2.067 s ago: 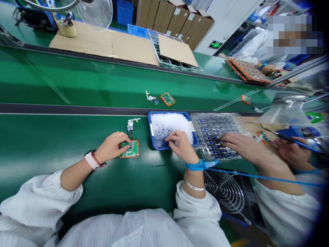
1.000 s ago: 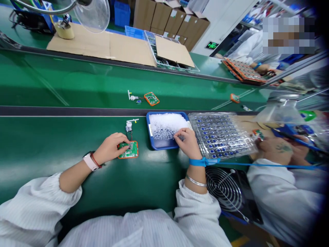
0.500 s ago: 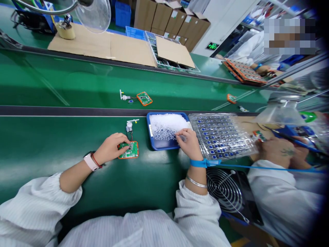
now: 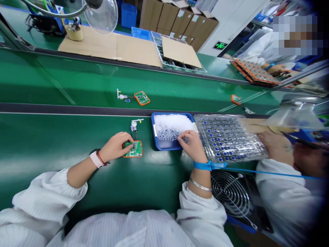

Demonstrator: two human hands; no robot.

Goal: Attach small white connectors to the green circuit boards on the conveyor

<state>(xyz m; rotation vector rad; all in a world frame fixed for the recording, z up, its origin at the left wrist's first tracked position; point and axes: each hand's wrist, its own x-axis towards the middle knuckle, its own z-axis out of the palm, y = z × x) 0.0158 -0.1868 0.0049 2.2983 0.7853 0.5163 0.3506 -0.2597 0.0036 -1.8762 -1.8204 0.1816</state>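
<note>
My left hand rests on the left edge of a green circuit board in an orange frame, fingers gripping it on the belt. Just above the board lies a small white part, joined to it by thin red and black wires. My right hand sits at the right side of a blue tray heaped with white plastic pellets. Its fingertips pinch something small and bluish-grey, mostly hidden. A clear blister tray of blue components lies right next to that hand.
A second framed board and white part ride the far side of the green conveyor belt. A co-worker's hand is at the blister tray's right end. A blue wrist strap runs rightward above a fan grille.
The board and white part on the far belt have moved left. The co-worker's hand has shifted towards the blister tray's right end. My hands have barely moved.
</note>
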